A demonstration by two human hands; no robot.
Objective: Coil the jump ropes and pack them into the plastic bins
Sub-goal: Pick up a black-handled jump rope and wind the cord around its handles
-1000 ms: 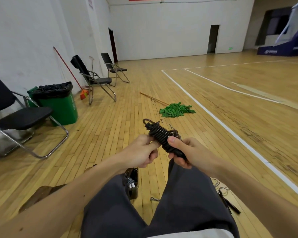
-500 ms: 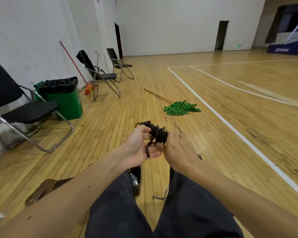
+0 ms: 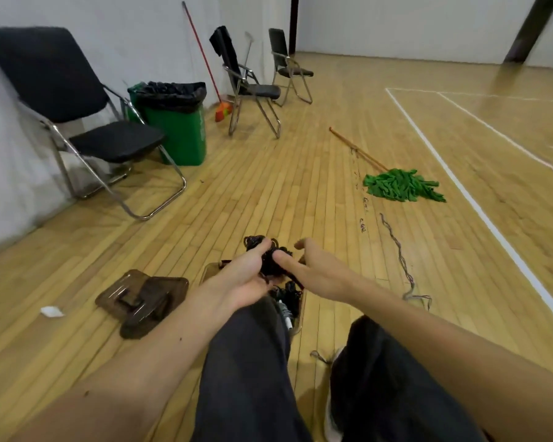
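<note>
A black coiled jump rope (image 3: 268, 261) sits in my left hand (image 3: 245, 277), whose fingers curl round it just above a clear brownish plastic bin (image 3: 210, 270) on the floor in front of my knees. My right hand (image 3: 315, 271) is beside the coil with fingers stretched out, its index fingertip touching the rope. More dark rope and a pale handle (image 3: 288, 303) lie inside the bin, partly hidden by my left leg. A loose thin rope (image 3: 398, 250) trails across the floor to the right.
Two brownish bin lids (image 3: 141, 298) lie on the floor at the left, with a white scrap (image 3: 51, 311) beside them. A green mop (image 3: 399, 186), a green trash bin (image 3: 176, 122) and folding chairs (image 3: 87, 122) stand farther off by the wall.
Both hands have come down with the coil from chest height to just over the bin. My right hand has let go of its grip and now only touches the coil.
</note>
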